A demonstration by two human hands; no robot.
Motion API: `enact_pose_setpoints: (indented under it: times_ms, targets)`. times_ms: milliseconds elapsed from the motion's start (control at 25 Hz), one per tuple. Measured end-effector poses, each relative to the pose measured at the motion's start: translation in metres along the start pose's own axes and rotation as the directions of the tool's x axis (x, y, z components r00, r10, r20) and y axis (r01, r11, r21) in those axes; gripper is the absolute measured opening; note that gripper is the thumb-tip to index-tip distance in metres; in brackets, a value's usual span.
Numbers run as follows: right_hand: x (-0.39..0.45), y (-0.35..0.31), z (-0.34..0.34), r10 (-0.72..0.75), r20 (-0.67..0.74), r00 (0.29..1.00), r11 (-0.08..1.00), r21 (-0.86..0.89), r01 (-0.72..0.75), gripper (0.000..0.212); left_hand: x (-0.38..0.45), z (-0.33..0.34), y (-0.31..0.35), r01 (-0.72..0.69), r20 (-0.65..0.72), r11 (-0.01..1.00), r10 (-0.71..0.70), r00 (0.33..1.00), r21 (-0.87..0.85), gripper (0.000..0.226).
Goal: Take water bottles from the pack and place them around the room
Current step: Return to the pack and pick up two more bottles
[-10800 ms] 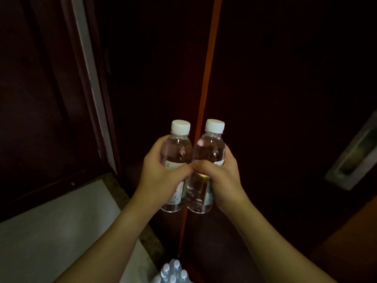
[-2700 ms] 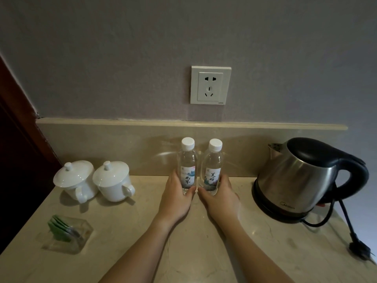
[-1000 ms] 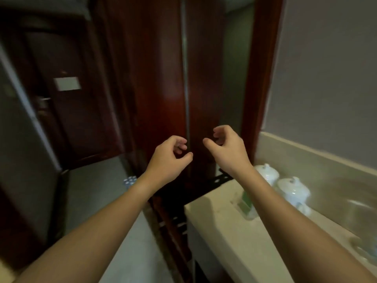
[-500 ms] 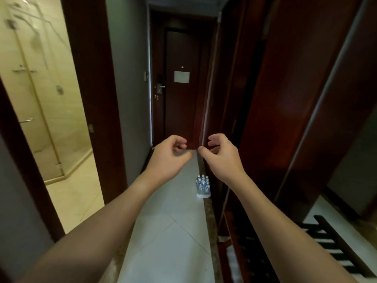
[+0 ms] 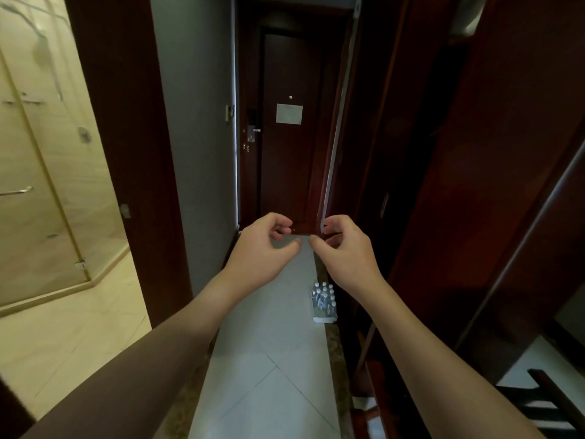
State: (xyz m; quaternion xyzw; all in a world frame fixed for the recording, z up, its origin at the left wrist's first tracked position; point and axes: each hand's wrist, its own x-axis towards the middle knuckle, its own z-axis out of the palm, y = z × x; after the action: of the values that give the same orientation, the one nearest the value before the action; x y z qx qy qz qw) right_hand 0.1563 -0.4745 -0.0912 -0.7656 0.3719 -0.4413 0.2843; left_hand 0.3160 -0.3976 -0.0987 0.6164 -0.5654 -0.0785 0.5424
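A pack of water bottles (image 5: 323, 301) with white caps stands on the hallway floor by the right-hand wall, below and just behind my right wrist. My left hand (image 5: 260, 252) and my right hand (image 5: 342, 250) are raised side by side in front of me, well above the pack. Both hold nothing, with fingers curled loosely and apart. The two bottles set on the counter earlier are out of view.
A narrow grey-tiled corridor (image 5: 269, 359) runs ahead to a dark wooden entrance door (image 5: 285, 153). A bathroom with a glass shower screen (image 5: 34, 191) opens on the left. Dark wooden wardrobe panels (image 5: 474, 185) line the right side.
The view has moved forward along the corridor, so the door and the bottle pack look nearer. My empty hands keep the same raised pose.
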Motion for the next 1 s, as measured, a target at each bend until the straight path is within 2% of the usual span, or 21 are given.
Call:
enact_pose_setpoints:
  times_ms: [360,520,720,1000]
  targets:
    - [0.227,0.088,0.03,-0.095,0.024,0.995,0.994,0.053,0.094,0.043,0.208,0.086,-0.07,-0.006,-0.037,1.0,0.005,0.999,-0.008,0.026]
    - [0.323,0.111,0.05,-0.103,0.056,0.993,0.992,0.083,0.098,0.045,0.292,0.1,-0.101,-0.022,-0.108,1.0,0.019,0.994,-0.021,0.024]
    - [0.41,0.159,0.098,-0.052,0.057,0.997,0.993,0.108,0.046,0.057,0.374,0.118,-0.17,0.055,-0.111,0.998,-0.055,0.992,-0.007,0.028]
    - [0.564,0.223,0.18,-0.028,0.006,1.0,0.997,0.07,0.028,0.054,0.537,0.146,-0.282,0.004,-0.093,1.0,-0.006,0.996,-0.022,0.025]
